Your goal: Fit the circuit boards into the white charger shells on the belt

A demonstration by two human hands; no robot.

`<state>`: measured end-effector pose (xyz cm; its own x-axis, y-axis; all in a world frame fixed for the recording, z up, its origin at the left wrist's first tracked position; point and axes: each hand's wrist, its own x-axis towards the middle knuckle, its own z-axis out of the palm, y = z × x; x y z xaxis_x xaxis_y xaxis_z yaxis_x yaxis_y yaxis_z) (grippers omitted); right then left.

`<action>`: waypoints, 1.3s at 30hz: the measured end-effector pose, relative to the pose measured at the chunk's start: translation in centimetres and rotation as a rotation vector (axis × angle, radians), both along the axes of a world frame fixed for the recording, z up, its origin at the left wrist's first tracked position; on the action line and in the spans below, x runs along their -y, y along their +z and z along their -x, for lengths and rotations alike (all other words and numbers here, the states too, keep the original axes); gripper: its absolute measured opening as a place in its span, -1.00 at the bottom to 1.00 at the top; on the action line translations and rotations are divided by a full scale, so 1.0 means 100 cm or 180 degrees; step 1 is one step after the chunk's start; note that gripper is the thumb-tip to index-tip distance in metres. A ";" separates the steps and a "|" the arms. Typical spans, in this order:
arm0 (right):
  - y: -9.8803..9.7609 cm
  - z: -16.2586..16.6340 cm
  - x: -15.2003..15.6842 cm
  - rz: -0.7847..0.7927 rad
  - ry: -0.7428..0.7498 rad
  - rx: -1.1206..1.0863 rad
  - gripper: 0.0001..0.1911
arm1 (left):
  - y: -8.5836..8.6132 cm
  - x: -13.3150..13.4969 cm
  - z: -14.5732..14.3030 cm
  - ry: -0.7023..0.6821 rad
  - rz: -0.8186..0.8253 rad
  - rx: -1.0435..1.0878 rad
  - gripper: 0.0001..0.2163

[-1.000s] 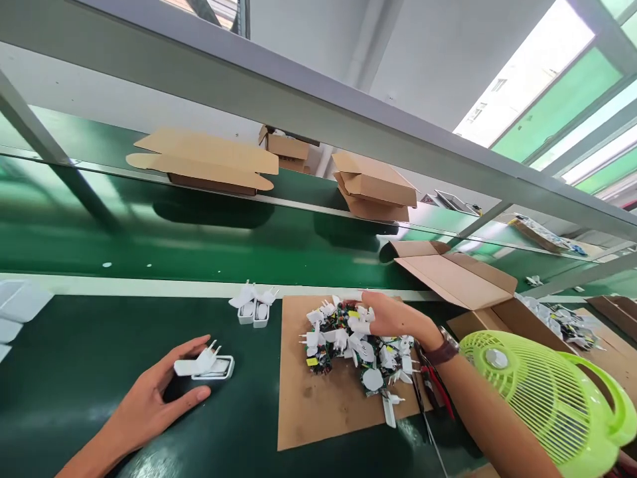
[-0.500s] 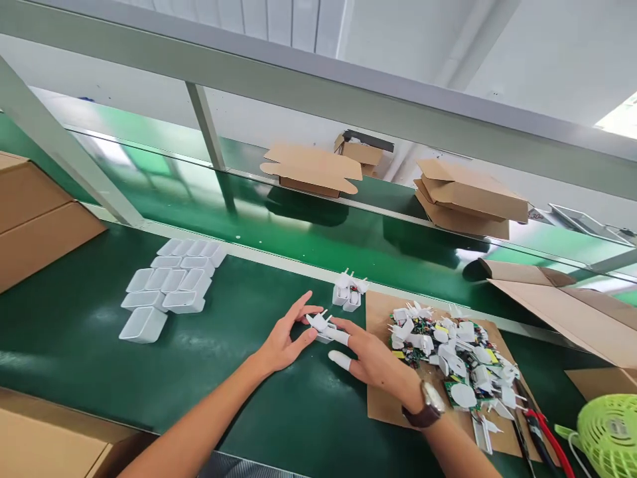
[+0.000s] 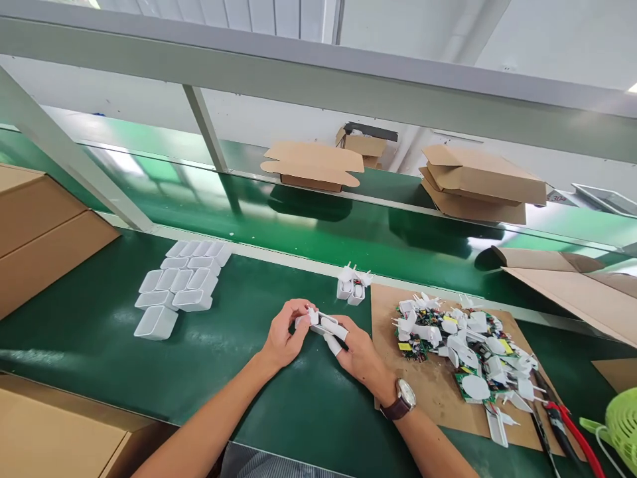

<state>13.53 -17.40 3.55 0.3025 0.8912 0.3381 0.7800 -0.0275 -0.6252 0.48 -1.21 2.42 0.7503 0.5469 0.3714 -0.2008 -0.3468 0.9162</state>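
Between my two hands, above the green tabletop, is a white power adapter (image 3: pixel 318 322) with an open side and a dark gap showing. My left hand (image 3: pixel 286 332) pinches its left end between thumb and fingers. On its right end, my right hand (image 3: pixel 355 352) is closed, with white covers on at least two fingertips and a watch at the wrist. Fingers hide much of the adapter. Behind it stands a small group of white adapter housings (image 3: pixel 351 289) with plug pins pointing up. To the left sit several open white housings (image 3: pixel 189 282) in rows.
A pile of circuit boards and white plug parts (image 3: pixel 462 345) lies on a cardboard sheet (image 3: pixel 388 372) at right. Red-handled pliers (image 3: pixel 572 425) and a green fan (image 3: pixel 622 425) are beyond it. Cardboard boxes (image 3: pixel 44 232) stand left; flattened boxes (image 3: pixel 482 179) lie behind.
My left fingers, earlier spread, have curled in around the adapter's left end. The adapter has turned, and its plug pins no longer stick up clearly. The right hand's fingers have drawn closer together.
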 end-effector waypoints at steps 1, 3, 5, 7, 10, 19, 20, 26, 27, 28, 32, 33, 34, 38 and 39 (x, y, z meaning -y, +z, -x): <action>-0.001 0.001 0.000 0.0041 -0.0027 0.0045 -0.55 | -0.002 -0.001 0.000 -0.0032 0.0082 0.0051 -0.90; -0.002 0.001 0.001 0.0090 -0.0066 0.0166 -0.56 | -0.006 -0.001 -0.001 -0.0106 0.0137 0.0164 -0.91; -0.002 0.002 0.002 0.0098 -0.0079 0.0234 -0.57 | -0.009 -0.001 -0.002 -0.0148 0.0132 0.0238 -0.91; -0.002 0.001 0.002 0.0030 -0.0074 0.0179 -0.57 | -0.010 0.000 -0.003 -0.0170 0.0167 0.0270 -0.91; -0.004 0.001 0.002 -0.0084 -0.0131 0.0012 -0.59 | -0.010 0.001 -0.003 -0.0134 0.0215 0.0268 -0.91; -0.013 0.002 0.004 -0.0109 -0.0293 -0.0185 -0.60 | -0.012 0.000 -0.003 -0.0181 0.0230 0.0251 -0.89; -0.013 0.002 0.003 -0.0151 -0.0303 -0.0247 -0.60 | -0.012 -0.001 -0.003 -0.0164 0.0248 0.0216 -0.88; -0.010 0.006 -0.005 -0.0354 -0.0326 -0.2486 -0.66 | -0.009 0.003 0.001 -0.0293 -0.0153 0.0210 -0.26; -0.008 0.008 -0.006 -0.0324 -0.0306 -0.3112 -0.64 | -0.009 0.005 0.001 -0.0305 -0.0423 0.0210 -0.15; -0.006 0.010 -0.006 -0.0285 -0.0266 -0.3678 -0.61 | -0.008 0.008 0.001 -0.0264 -0.0692 0.0173 -0.11; 0.000 0.016 -0.007 -0.0236 -0.0181 -0.4791 -0.58 | -0.004 0.016 -0.001 0.0137 -0.1326 0.0150 -0.29; 0.001 0.016 -0.007 -0.0251 -0.0193 -0.4854 -0.59 | -0.003 0.017 -0.002 0.0206 -0.1407 0.0222 -0.31; 0.002 0.017 -0.007 -0.0253 -0.0193 -0.4885 -0.60 | -0.003 0.017 -0.002 0.0257 -0.1481 0.0294 -0.31; 0.003 0.018 -0.008 -0.0225 -0.0140 -0.4878 -0.62 | 0.000 0.016 -0.002 0.0310 -0.1677 0.0362 -0.38; 0.002 0.018 -0.009 -0.0193 -0.0128 -0.4850 -0.61 | 0.001 0.015 -0.001 0.0299 -0.1709 0.0355 -0.37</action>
